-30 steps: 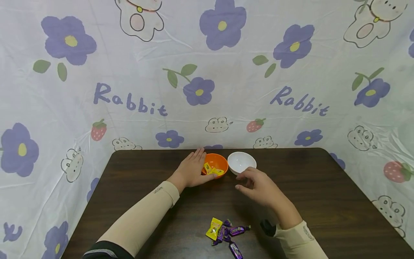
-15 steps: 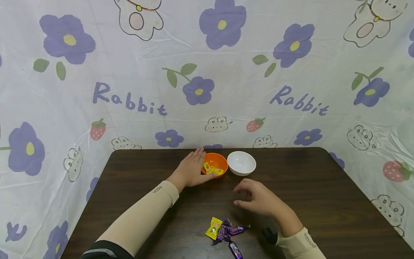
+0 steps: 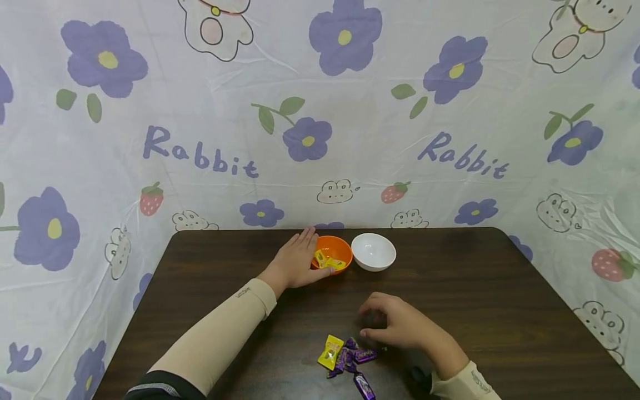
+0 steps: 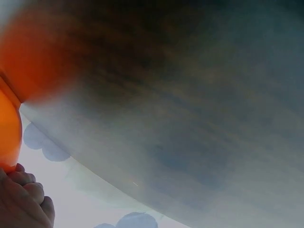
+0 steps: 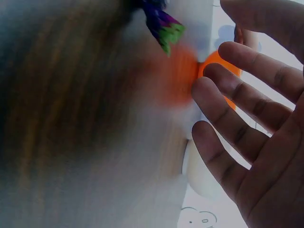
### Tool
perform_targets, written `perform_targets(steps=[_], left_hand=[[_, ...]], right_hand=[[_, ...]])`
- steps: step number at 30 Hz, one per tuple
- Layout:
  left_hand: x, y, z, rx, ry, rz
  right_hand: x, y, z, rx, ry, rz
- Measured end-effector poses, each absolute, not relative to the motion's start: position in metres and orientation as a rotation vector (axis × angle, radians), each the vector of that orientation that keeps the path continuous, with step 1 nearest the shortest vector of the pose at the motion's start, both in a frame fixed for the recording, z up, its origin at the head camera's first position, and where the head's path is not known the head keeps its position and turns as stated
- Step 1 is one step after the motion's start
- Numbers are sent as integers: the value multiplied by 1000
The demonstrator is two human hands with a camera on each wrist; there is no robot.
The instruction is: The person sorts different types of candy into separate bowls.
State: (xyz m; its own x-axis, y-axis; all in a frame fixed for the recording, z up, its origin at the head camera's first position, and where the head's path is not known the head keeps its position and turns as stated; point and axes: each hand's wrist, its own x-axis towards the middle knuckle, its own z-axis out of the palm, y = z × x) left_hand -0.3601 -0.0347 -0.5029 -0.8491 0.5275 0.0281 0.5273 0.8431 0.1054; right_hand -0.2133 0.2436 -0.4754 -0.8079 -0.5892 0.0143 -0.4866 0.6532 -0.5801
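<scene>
Head view, nearest first: several purple-wrapped sweets (image 3: 363, 385) lie in a loose cluster on the dark wood-grain counter (image 3: 500, 311), one of them a little closer than the rest. A yellow-wrapped sweet (image 3: 330, 352) touches the cluster on its left side. Just beyond and to the right, the right hand (image 3: 397, 322) is above the counter, its fingers loosely bent and parted from the thumb; the right wrist view shows the fingers spread and holding nothing. A beige sleeve (image 3: 462, 383) covers that forearm, with a dark object (image 3: 419, 378) by the wrist, too unclear to name. Farther off, the left hand (image 3: 295, 260) rests against the left side of the orange bowl (image 3: 334, 243), fingers straight, thumb along the near rim, steadying rather than gripping it. Small yellow packets (image 3: 327, 262) lie inside that bowl. The white bowl (image 3: 374, 253) stands just to its right, near the counter's far edge. Behind hangs a pale cloth (image 3: 370, 122) printed with purple flowers, rabbits and the word "Rabbit".
</scene>
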Motion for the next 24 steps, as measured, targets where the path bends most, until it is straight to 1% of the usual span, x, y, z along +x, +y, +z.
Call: perform_targets(steps=[14,24], left_hand=[[-358,-35,-499,863,3015,161],[-358,-35,-501,876,3027,178]], right_hand=[[-204,232,-479,-933,2624,-859],[-199,222,-484,-918,2569,-853]])
